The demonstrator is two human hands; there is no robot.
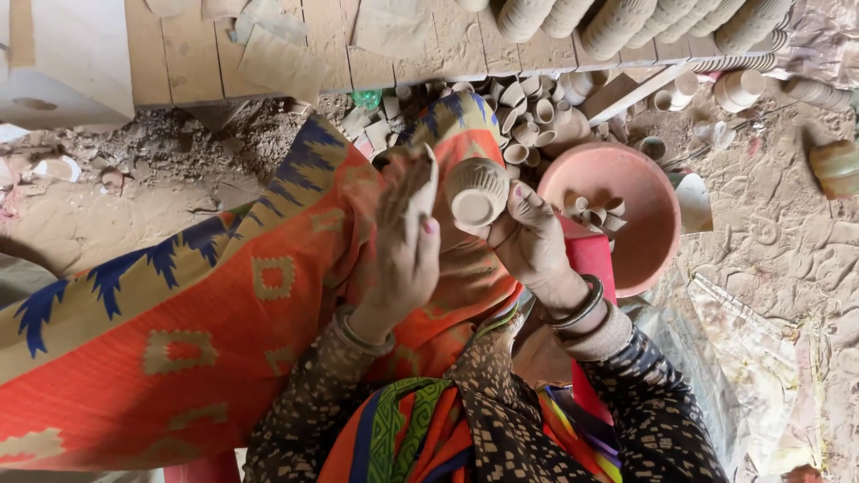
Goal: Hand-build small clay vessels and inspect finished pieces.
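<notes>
One ribbed clay cup (477, 190) | right hand (534, 241) fingers grasping | left hand (404, 246) flat, released

Dark speckled sleeves (658, 420), metal bangles (577, 309) on both wrists, pink-painted nails, and an orange patterned cloth (179, 349) over the lap.

Seen from above: right hand (528, 237) gripping a small ribbed clay cup (476, 190) with its base turned toward the camera, left hand (404, 241) raised just beside it with fingers blurred, so unclear whether touching the cup. Under both hands, an orange cloth (215, 313) with blue and tan patterns spread over the lap. Near the right hand, a pink basin (640, 192) holding a few clay cups, with loose small cups (528, 112) heaped above it and stacked cup rows (626, 22) on wooden planks (192, 49).
</notes>
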